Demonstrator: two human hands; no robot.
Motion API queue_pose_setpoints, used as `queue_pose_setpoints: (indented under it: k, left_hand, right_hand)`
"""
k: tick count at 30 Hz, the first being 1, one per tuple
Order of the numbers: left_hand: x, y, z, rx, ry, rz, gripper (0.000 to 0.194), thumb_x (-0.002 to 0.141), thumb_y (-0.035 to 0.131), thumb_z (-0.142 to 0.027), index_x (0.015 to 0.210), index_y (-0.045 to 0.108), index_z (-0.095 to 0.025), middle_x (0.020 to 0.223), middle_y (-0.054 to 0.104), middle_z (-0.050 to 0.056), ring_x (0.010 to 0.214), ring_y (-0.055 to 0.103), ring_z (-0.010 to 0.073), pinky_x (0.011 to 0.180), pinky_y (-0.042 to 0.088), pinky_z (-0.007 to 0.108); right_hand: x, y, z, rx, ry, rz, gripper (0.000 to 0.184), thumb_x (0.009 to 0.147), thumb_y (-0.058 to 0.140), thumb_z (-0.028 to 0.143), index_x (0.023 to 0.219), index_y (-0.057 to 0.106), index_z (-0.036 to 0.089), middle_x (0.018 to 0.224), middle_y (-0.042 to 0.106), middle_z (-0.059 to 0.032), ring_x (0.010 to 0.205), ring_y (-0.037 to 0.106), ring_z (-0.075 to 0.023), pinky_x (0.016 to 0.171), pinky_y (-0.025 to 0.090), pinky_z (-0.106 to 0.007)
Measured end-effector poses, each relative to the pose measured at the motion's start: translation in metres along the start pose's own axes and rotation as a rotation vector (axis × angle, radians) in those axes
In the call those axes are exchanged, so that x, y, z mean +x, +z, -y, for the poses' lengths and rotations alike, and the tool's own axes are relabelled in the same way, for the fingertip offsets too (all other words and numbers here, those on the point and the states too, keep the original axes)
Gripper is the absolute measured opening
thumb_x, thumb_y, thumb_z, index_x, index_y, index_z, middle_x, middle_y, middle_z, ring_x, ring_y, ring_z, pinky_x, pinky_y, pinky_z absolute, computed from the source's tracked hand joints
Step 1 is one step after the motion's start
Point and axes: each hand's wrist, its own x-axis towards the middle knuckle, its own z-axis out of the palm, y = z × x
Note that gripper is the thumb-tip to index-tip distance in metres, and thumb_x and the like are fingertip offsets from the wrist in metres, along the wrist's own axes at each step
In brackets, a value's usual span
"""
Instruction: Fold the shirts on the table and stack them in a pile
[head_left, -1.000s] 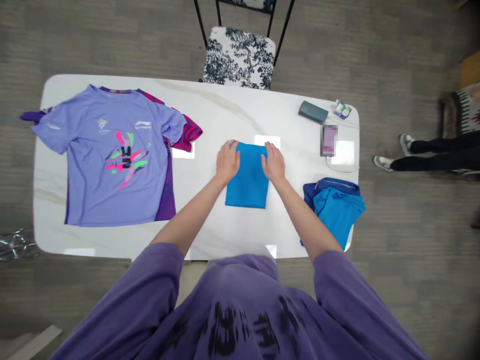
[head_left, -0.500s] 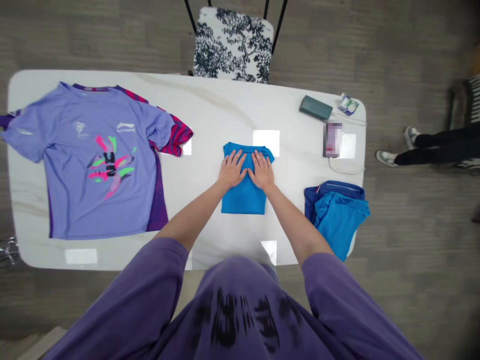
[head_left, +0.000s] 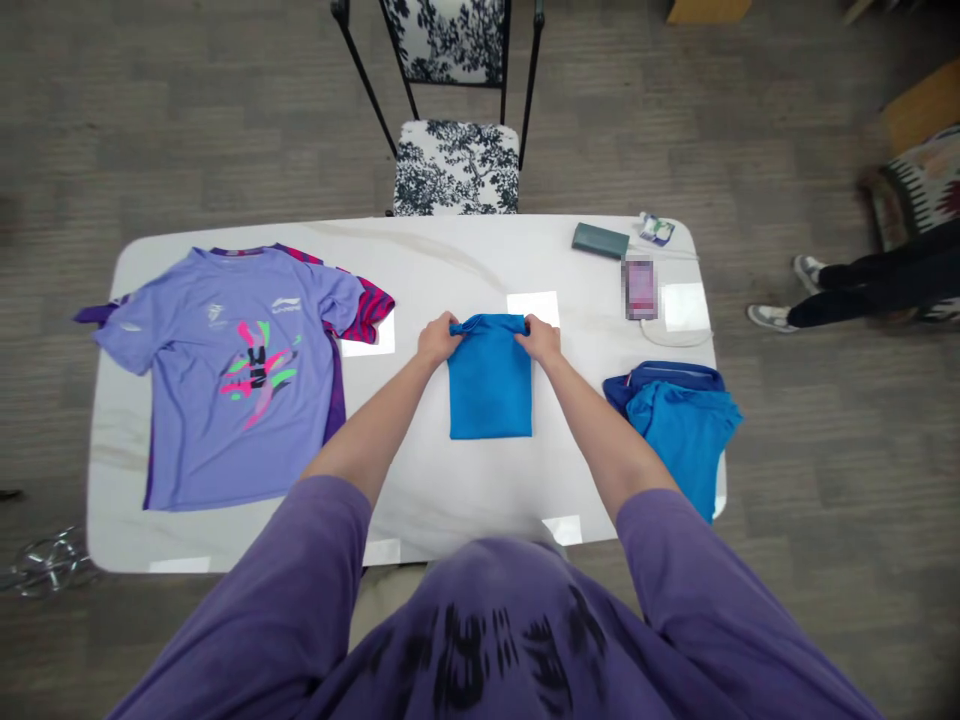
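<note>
A blue T-shirt (head_left: 490,390), folded into a compact rectangle, lies flat in front of me on the white table. My left hand (head_left: 439,340) pinches its far left corner. At the far right corner, my right hand (head_left: 540,340) grips the cloth between thumb and fingers. The far edge between both hands is slightly bunched and turned over. Some fingertips are hidden by the fabric and the hands.
To the left, a lavender T-shirt (head_left: 240,400) lies spread over a purple and red patterned garment (head_left: 373,308). Blue clothes (head_left: 682,430) are heaped on the right. Behind them are a phone (head_left: 640,289) and a dark green case (head_left: 600,240). A chair (head_left: 457,165) stands beyond the table (head_left: 420,500); a person's legs (head_left: 840,290) show at right.
My hands were spread flat on the shirt; now they have moved apart to its far corners and grip them. The far edge has been gathered. The view has tilted up.
</note>
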Motion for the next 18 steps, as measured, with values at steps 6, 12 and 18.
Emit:
queue_pose_setpoints:
  k: [6,12,18]
  left_hand:
    - [-0.087,-0.039,-0.004,-0.267,0.126,-0.049,0.026,0.099,0.084,-0.039,0.118,0.070,-0.027,0.112,0.083,0.006,0.094,0.079,0.0254,0.094,0.065,0.040]
    - [-0.228,-0.071,-0.006,-0.459,0.283,-0.040,0.035,0.097,0.084,-0.051,0.119,0.067,-0.030,0.116,0.082,0.002,0.096,0.081,0.0224,0.094,0.068,0.038]
    - [-0.363,-0.073,-0.024,-0.490,0.430,0.081,0.036,0.093,0.088,-0.055,0.121,0.074,-0.038,0.117,0.083,0.002,0.104,0.083,0.0308,0.102,0.071,0.051]
  right_hand:
    - [-0.089,-0.031,0.012,0.271,-0.097,-0.131,0.021,0.100,0.070,0.041,0.115,0.072,0.028,0.118,0.088,-0.0078,0.107,0.077,-0.0308,0.100,0.066,-0.044]
    - [-0.241,-0.052,0.000,0.500,-0.174,-0.242,0.020,0.100,0.071,0.048,0.107,0.066,0.030,0.116,0.086,-0.0053,0.106,0.080,-0.0279,0.105,0.068,-0.045]
    - [-0.416,-0.067,-0.044,0.580,-0.165,-0.294,0.030,0.097,0.081,0.060,0.103,0.070,0.032,0.099,0.082,-0.0017,0.099,0.080,-0.0298,0.101,0.070,-0.048]
